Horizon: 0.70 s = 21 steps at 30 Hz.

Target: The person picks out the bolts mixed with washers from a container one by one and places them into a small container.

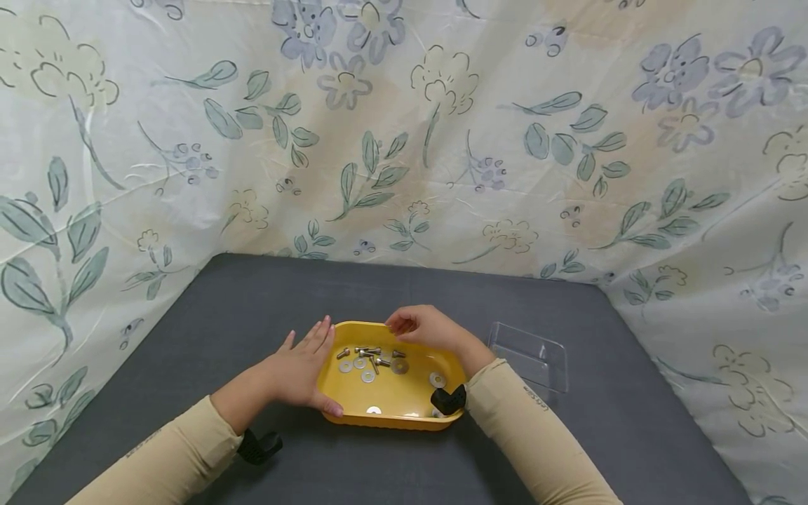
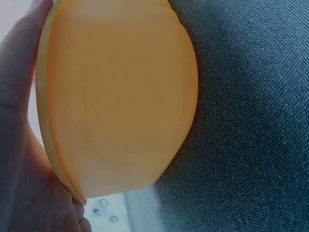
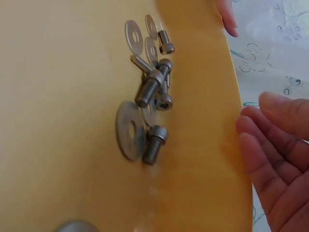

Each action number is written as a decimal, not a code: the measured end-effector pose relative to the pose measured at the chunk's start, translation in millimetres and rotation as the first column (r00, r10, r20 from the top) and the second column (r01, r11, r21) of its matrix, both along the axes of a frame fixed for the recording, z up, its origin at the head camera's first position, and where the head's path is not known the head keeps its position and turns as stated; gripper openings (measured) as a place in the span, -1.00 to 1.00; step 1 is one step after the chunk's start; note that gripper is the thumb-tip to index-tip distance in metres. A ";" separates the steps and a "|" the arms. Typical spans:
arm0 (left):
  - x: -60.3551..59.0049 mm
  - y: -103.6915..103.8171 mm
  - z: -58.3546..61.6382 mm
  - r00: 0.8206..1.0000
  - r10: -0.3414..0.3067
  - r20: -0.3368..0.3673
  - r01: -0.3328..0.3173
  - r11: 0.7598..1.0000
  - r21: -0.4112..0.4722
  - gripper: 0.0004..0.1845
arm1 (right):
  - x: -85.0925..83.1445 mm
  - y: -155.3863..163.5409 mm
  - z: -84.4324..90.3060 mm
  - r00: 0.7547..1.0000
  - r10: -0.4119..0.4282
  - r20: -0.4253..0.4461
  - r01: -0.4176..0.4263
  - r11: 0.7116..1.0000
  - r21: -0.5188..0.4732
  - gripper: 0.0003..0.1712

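A yellow tray [image 1: 404, 394] holds several socket-head bolts [image 3: 151, 88] and flat washers [image 3: 129, 130], mostly gathered toward its back left. My left hand [image 1: 293, 372] rests against the tray's left rim, its fingers spread and fairly straight and its thumb at the front corner. In the left wrist view, the tray's outer wall [image 2: 120, 101] fills the middle beside that hand. My right hand [image 1: 432, 330] is at the back right rim with loosely bent fingers. The right wrist view shows its fingertips [image 3: 250, 140] by the rim, with nothing visible between thumb and fingers.
A clear plastic box [image 1: 530, 356] stands right of the tray, behind the right forearm. A dark grey cloth [image 1: 284, 291] covers the table. Floral sheeting [image 1: 404, 154] hangs around the back and sides. Single washers [image 1: 437, 379] lie near the tray's right and front.
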State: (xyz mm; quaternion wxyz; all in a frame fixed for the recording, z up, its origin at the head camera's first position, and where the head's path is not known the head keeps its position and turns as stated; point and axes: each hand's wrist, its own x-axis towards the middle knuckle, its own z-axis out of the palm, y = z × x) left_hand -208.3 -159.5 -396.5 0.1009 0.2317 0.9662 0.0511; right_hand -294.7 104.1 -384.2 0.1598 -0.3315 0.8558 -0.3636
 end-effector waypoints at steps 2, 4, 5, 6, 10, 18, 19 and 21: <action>0.0 0.0 -0.3 1.000 0.002 0.001 -0.002 1.000 -0.001 0.44 | 0.6 -1.9 -2.4 1.000 0.014 0.012 -0.014 1.000 0.001 -0.69; 0.2 0.1 -0.4 1.000 0.003 0.001 -0.003 1.000 -0.001 0.43 | 0.9 -3.6 -5.0 1.000 0.028 0.014 -0.028 1.000 0.010 -0.69; 0.4 0.1 -0.4 1.000 0.003 0.002 -0.003 1.000 -0.001 0.43 | 1.0 -4.4 -6.2 0.999 0.035 0.017 -0.035 0.999 0.013 -0.69; 0.5 0.2 -0.2 1.000 0.003 0.003 -0.003 1.000 -0.001 0.43 | 0.9 -5.1 -7.4 0.999 0.042 0.017 -0.042 0.999 0.016 -0.69; 1.1 0.9 2.2 1.000 0.000 0.010 0.000 1.000 0.006 0.42 | 1.0 -5.8 -10.4 0.997 0.070 0.037 -0.071 0.997 0.029 -0.67; 2.6 1.1 4.5 1.000 -0.002 0.006 0.002 1.000 0.012 0.42 | 1.9 -7.8 -20.2 0.994 0.085 0.068 -0.094 0.985 0.146 -0.64; 2.6 1.1 4.6 1.000 0.000 0.006 0.000 1.000 0.013 0.42 | 2.2 -8.3 -21.6 0.993 0.090 0.071 -0.100 0.983 0.155 -0.64; 2.3 1.0 4.4 1.000 0.004 0.010 -0.004 1.000 0.013 0.42 | 2.2 -9.5 -25.5 0.992 0.099 0.081 -0.111 0.981 0.157 -0.65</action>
